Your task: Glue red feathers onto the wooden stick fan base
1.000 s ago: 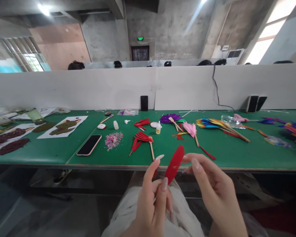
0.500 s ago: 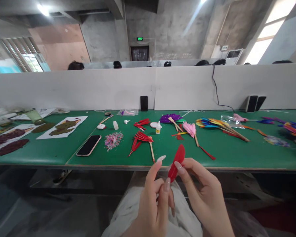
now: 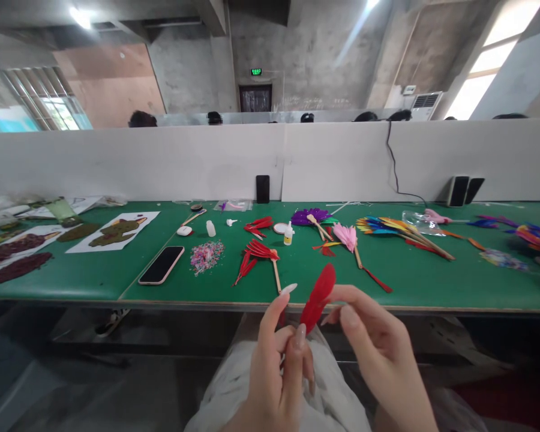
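A red feather (image 3: 318,297) stands tilted in front of my lap, its lower end pinched between the thumb and fingers of my left hand (image 3: 281,360). The index finger of that hand points up, apart from the feather. Right beside the feather is my right hand (image 3: 373,342), fingers bent and thumb drawn away from it, with nothing seen between them. Whether its index fingertip touches the feather's edge is hard to tell. Beyond the hands lies a fan of red feathers (image 3: 261,249) on a wooden stick (image 3: 276,276).
On the green table (image 3: 225,291) lie a phone (image 3: 162,265), a heap of coloured bits (image 3: 207,257), a small glue bottle (image 3: 288,234), a pink feather fan (image 3: 345,236), a purple one (image 3: 310,216) and multicoloured feathers (image 3: 387,228). A white partition (image 3: 184,159) stands behind.
My right thumb has come off the red feather and the right hand has opened slightly. The left hand has shifted a little left with the feather.
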Demonstrator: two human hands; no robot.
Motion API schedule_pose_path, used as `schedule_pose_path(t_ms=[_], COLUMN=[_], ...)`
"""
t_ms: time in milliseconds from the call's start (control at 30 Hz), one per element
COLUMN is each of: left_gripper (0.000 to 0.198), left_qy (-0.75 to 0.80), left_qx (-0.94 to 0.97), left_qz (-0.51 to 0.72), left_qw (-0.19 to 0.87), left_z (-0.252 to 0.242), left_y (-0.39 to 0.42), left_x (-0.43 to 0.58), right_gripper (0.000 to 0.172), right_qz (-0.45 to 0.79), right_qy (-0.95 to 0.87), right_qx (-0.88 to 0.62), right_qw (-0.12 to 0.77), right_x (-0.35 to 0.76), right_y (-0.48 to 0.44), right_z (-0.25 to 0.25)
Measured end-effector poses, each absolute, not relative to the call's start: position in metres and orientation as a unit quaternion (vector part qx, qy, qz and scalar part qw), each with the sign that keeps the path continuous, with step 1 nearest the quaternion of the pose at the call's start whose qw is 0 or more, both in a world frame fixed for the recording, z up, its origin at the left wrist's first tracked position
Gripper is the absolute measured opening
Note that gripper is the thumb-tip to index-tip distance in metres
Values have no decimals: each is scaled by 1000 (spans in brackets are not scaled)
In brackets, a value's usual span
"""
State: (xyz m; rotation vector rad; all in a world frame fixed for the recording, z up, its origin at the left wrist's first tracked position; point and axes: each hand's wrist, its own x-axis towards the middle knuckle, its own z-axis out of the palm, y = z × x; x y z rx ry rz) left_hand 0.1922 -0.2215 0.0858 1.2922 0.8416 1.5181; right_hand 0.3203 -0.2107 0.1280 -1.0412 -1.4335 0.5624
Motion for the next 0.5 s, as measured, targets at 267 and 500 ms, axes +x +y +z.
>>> schedule_pose_path(t_ms=[267, 500], left_gripper=[43, 41], left_qy=[377, 368], left_qx=[518, 533], left_qz=[597, 602], left_qw=[484, 466], left_z=[89, 88], left_y=[-223, -223], left_x=[193, 192], right_gripper=[13, 13], right_qz=[276, 236], right_qy=[-602, -590], right_qx=[-440, -484], right_qw=[606, 601], right_x=[304, 308], right_y=[-204, -199], right_z=[126, 116])
